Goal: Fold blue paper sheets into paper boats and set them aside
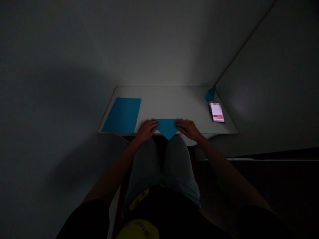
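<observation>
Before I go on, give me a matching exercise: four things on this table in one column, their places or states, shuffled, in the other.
Things
1. Large blue sheet
2. Blue piece with a downward point
3. Phone
4. Small folded blue shape

Places or states
A. Screen lit
B. Between left hand and right hand
C. Far right corner
D. Flat at the left end

Pairs: 1-D, 2-B, 3-A, 4-C

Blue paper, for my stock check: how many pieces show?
3: flat sheet at left, pointed piece under left hand and right hand, folded piece beyond phone; more may hide underneath.
</observation>
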The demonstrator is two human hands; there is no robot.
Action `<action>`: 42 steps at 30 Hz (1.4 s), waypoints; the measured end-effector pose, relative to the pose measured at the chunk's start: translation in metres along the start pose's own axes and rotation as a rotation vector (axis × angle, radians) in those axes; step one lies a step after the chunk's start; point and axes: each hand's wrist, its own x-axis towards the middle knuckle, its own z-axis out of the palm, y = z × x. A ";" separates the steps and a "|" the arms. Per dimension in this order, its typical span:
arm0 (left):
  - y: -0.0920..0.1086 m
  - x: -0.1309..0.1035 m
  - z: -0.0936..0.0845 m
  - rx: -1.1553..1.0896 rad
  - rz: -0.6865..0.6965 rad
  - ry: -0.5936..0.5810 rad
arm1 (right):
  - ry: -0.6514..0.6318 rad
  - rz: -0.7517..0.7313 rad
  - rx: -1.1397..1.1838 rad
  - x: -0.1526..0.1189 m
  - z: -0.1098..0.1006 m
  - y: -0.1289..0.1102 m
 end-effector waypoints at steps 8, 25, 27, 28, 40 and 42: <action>-0.015 -0.017 -0.018 -0.011 0.135 -0.188 | -0.112 -0.153 0.185 -0.019 -0.020 0.019; -0.022 0.034 -0.014 -0.028 -0.116 -0.111 | 0.016 0.092 0.167 0.007 -0.007 0.036; -0.027 0.037 -0.012 -0.042 -0.137 -0.132 | -0.030 0.107 0.157 0.011 -0.010 0.039; -0.028 0.039 -0.011 -0.046 -0.139 -0.139 | -0.048 0.108 0.160 0.014 -0.011 0.040; -0.023 0.044 -0.012 -0.101 -0.287 -0.196 | -0.133 0.181 0.318 0.024 -0.014 0.042; -0.026 0.042 -0.011 -0.137 -0.289 -0.191 | -0.147 0.189 0.358 0.024 -0.014 0.042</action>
